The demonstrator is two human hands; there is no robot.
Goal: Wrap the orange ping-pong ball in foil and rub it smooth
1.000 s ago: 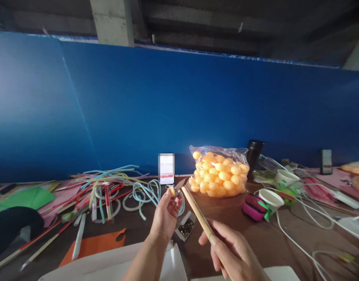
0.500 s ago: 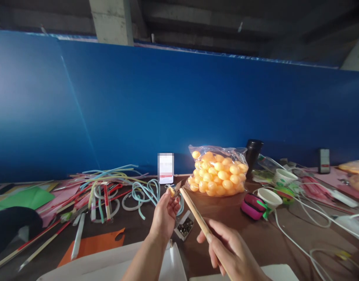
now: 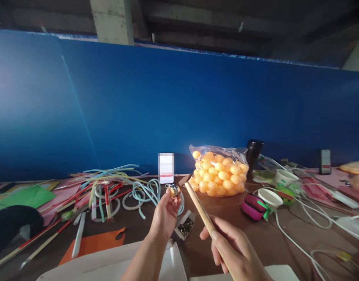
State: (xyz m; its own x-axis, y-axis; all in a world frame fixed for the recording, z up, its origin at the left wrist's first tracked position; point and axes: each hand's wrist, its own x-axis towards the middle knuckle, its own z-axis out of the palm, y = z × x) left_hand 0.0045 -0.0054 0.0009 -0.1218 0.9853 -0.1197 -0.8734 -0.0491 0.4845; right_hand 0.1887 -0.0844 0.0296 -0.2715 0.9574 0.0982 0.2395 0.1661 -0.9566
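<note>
My left hand [image 3: 165,215] is closed around a small orange ball [image 3: 175,191], held up between thumb and fingers. Shiny silvery metal covers part of the ball's top. My right hand [image 3: 233,244] grips a pale wooden stick [image 3: 200,208] at its lower part. The stick slants up and left, its blunt upper end just right of the ball and apart from it. Between and beyond my wrists lies a small open box [image 3: 185,225] of tiny shiny metal pieces. A clear bag of orange balls [image 3: 217,173] stands behind the stick.
A phone [image 3: 166,168] stands against the blue partition [image 3: 167,97]. Coiled pale-blue tubing [image 3: 144,195] and many sticks lie left. Orange paper [image 3: 100,246] and a white tray [image 3: 109,263] are nearer. Rightward are a magenta pouch [image 3: 253,206], paper cup [image 3: 270,198], black bottle [image 3: 254,156] and white cables.
The stick's upper end has moved slightly right and down, away from the ball. The ball's silvery top now shows more clearly in my left hand.
</note>
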